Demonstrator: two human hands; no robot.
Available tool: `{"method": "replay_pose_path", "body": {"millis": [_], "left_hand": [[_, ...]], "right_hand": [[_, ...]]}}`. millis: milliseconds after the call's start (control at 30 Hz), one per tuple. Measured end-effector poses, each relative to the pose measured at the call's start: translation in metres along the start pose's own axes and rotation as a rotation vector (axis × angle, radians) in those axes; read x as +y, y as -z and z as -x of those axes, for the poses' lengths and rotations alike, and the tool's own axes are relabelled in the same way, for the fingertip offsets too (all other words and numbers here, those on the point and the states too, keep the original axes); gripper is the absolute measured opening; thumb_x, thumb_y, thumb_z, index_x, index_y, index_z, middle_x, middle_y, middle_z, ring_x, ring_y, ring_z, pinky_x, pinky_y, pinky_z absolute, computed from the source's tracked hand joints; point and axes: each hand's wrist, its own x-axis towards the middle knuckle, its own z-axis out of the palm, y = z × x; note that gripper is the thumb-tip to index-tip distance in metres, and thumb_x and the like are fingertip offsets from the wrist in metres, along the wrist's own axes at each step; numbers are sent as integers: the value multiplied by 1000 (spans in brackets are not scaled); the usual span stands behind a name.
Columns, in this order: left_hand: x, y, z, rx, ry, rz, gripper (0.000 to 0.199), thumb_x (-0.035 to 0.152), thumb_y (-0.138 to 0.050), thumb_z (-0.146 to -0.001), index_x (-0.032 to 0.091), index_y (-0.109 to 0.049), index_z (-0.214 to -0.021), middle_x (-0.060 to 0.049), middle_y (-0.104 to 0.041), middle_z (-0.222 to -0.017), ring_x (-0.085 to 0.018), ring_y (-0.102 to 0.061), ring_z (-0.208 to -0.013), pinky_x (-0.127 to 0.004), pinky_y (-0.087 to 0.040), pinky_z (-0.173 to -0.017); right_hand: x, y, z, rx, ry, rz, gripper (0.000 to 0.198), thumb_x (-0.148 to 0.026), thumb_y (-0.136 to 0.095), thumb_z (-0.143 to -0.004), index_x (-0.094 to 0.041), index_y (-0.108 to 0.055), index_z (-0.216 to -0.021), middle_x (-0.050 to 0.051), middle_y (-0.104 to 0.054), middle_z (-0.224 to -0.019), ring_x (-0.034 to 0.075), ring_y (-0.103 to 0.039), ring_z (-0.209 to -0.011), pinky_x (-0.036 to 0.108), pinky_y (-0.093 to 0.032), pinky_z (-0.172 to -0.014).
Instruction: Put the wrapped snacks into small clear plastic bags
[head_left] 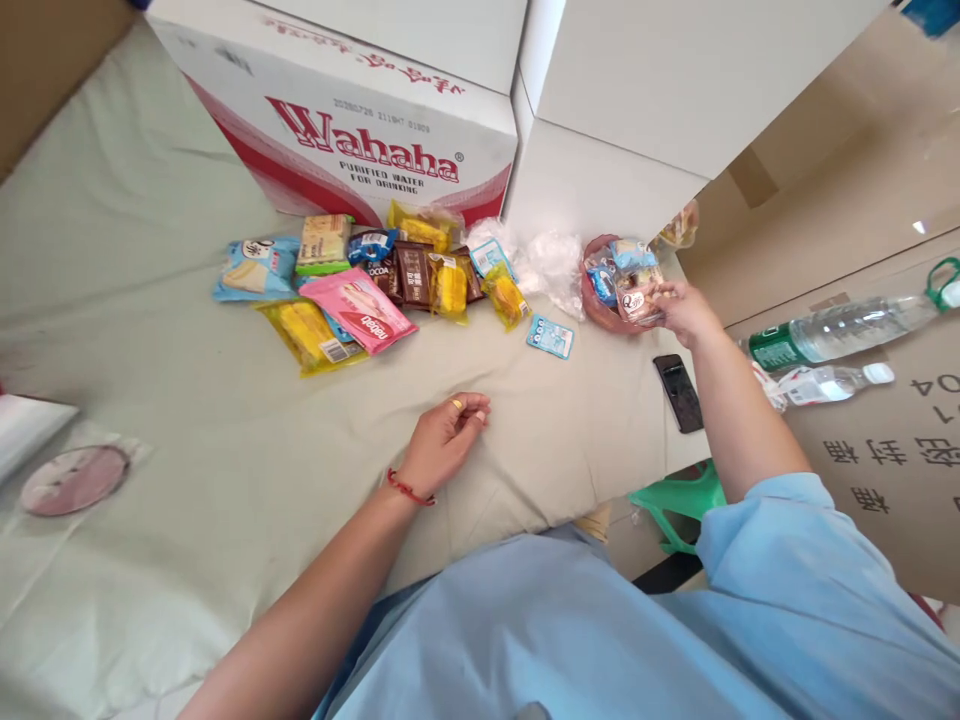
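Note:
My right hand reaches to a pinkish round bowl, its fingers closed on the edge of a clear-and-brown snack packet with a round Q logo. Blue snack packets lie in the same bowl. On the cloth in front of me rests my left hand, fingers curled together and nothing showing in them. Beyond it is a pile of wrapped snacks: a pink nabati packet, yellow packets, brown cocoa packets and a light blue packet.
Behind the pile stands a Wahaha water carton, beside a white cabinet. Crumpled clear plastic and a small blue packet lie near the bowl. At right are a black phone, plastic bottles and a green stool.

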Motion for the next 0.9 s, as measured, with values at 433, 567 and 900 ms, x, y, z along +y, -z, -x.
{"method": "replay_pose_path", "body": {"millis": [433,567,900], "left_hand": [[4,-2,-2,-14,-70,30,24,36,-60,-89,20,-73,-103,-7,-78,-99,-19,-72,-86,-36,-59,-84],[-2,2,-5,-37,29,239,32,41,-70,-83,18,-73,-105,-7,-78,-97,-19,-72,-86,-35,-59,-82],[13,14,-2,-90,93,547,34,40,-81,-77,17,-74,-101,-8,-75,-100,-18,-69,-85,-37,-57,-84]], "right_hand": [[-42,1,41,131,333,825,37,-31,-45,-101,-14,-76,-112,22,-69,-114,37,-57,-112,45,-47,-87],[-75,-29,57,7,619,723,37,-33,-43,-102,-19,-74,-115,15,-70,-117,32,-61,-106,40,-48,-85],[-116,-100,43,-168,747,794,32,-20,-45,-98,-18,-68,-120,17,-56,-146,34,-55,-120,40,-48,-86]]}}
